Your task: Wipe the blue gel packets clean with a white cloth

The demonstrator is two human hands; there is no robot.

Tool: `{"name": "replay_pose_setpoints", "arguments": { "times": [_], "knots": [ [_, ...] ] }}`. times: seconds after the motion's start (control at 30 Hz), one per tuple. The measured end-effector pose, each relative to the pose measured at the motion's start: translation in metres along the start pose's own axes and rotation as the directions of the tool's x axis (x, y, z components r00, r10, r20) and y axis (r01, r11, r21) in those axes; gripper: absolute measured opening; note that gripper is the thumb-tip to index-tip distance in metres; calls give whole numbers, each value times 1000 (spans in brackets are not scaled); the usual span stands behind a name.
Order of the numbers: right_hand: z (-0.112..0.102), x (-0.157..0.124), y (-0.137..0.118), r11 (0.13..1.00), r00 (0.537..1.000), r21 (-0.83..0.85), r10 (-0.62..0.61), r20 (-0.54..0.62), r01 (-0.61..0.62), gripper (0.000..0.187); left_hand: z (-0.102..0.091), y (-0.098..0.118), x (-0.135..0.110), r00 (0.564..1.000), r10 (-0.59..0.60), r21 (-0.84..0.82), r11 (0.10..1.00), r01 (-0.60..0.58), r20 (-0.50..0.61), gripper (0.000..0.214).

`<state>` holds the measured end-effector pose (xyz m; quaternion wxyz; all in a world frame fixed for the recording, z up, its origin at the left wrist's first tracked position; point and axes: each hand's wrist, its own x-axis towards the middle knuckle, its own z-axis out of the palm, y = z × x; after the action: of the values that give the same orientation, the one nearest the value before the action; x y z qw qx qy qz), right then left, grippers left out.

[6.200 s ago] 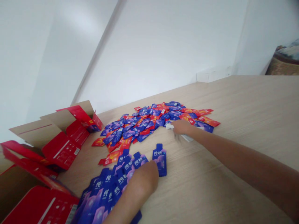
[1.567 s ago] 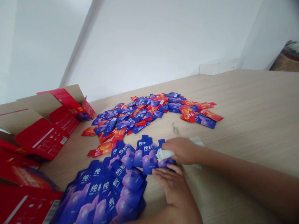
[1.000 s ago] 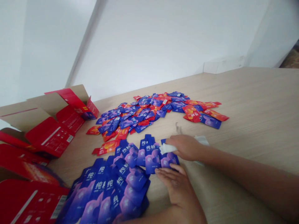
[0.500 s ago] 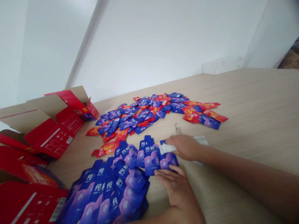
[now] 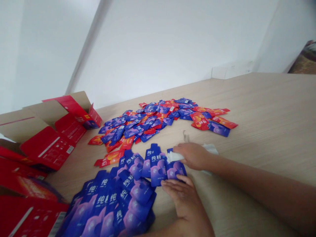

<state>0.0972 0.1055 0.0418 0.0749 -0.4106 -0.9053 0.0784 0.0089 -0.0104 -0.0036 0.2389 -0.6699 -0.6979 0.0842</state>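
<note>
My right hand (image 5: 192, 155) is closed on a white cloth (image 5: 174, 156) and presses it onto a blue-purple sachet (image 5: 175, 168) lying on the wooden table (image 5: 259, 125). My left hand (image 5: 181, 195) lies flat, fingers stretched out, its fingertips at the lower edge of that sachet. To the left of the hands runs a row of overlapping blue sachets (image 5: 116, 200) with white characters. Beyond them spreads a loose pile of mixed red and blue sachets (image 5: 158, 120).
Open red cardboard boxes (image 5: 49, 144) stand at the left edge of the table. More red packaging (image 5: 27, 217) fills the bottom left corner. A white wall rises behind the table, and a dark patterned object (image 5: 304, 59) sits at the far right.
My right hand came back from the far pile to the near row with the cloth, and my left hand now lies flat by the sachet. Over the last second the hands barely move.
</note>
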Motion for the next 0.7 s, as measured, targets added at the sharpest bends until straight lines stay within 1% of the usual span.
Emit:
{"name": "replay_pose_setpoints", "arguments": {
  "times": [0.07, 0.13, 0.2, 0.27, 0.3, 0.33, 0.37, 0.43, 0.5, 0.53, 0.6, 0.7],
  "knots": [
    [-2, -1, 4, 999, 999, -12, 35, -25, -35, 31, 1, 0, 0, 1000, -16, -34, 999, 16, -9, 38],
    [-4, -4, 2, 1000, 999, -2, 8, -51, -8, 32, 3, 1, 1, 1000, -21, -62, 998, 20, -16, 39],
    [-6, -8, -4, 996, 995, 29, -86, -47, 87, 32, 5, 2, 1, 1000, -24, -78, 997, 24, -9, 39],
    [-6, -9, -10, 979, 981, 67, -194, -1, 194, 28, 7, 2, 1, 1000, -17, -87, 996, 17, 0, 38],
    [-5, -9, -12, 972, 974, 77, -226, 24, 223, 26, 7, 2, 1, 1000, -18, -93, 995, 19, 2, 38],
    [-4, -8, -12, 971, 973, 75, -230, 39, 226, 25, 7, 2, 1, 1000, -22, -102, 995, 22, 0, 38],
    [-3, -6, -11, 977, 978, 63, -206, 40, 203, 25, 7, 2, 0, 1000, -27, -120, 992, 26, -5, 38],
    [-1, -2, -5, 994, 994, 19, -108, 15, 108, 27, 7, 1, -1, 999, -43, -168, 985, 40, -15, 39],
    [-1, 0, 2, 1000, 1000, -19, -17, -13, 17, 27, 6, 1, -2, 999, -48, -212, 976, 43, -22, 38],
    [-2, 0, 5, 1000, 1000, -30, 9, -25, -10, 26, 6, 1, -3, 999, -46, -227, 973, 39, -26, 38],
    [-4, -2, 7, 999, 998, -34, 14, -55, -16, 24, 7, 1, -3, 999, -44, -238, 971, 35, -31, 36],
    [-7, -8, 0, 997, 994, 7, -75, -74, 76, 27, 9, 1, -2, 999, -39, -248, 968, 29, -35, 36]
  ]
}}
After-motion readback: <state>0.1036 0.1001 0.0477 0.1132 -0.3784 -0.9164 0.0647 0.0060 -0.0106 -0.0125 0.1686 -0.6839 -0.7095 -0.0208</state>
